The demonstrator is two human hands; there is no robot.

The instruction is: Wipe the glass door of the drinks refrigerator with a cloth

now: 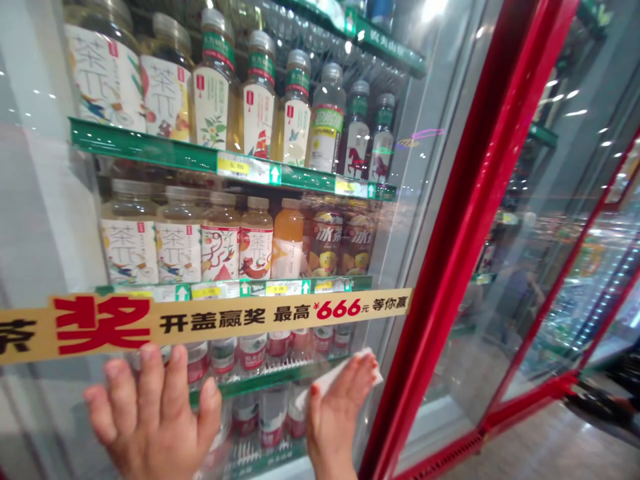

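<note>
My left hand [155,417] is raised before the glass door [415,220] of a drinks cooler, its fingers spread and nothing in it. Its fingertips come up to the lower edge of a yellow printed strip [215,317] across the glass; whether they touch the door I cannot tell. To the right, my right hand [337,407] holds a folded white cloth [371,363] flat against the pane, below the strip's right end. The cloth shows past the fingertips and beside the thumb; the palm side is hidden. Behind the glass stand several bottled drinks [257,100].
Green shelf edges [175,150] with price tags cross the cooler. A red door frame [465,220] slants down on the right. Beyond it are another glass door [565,267] and the shiny floor [540,440]. A dark object [610,393], cut off, sits at the right edge.
</note>
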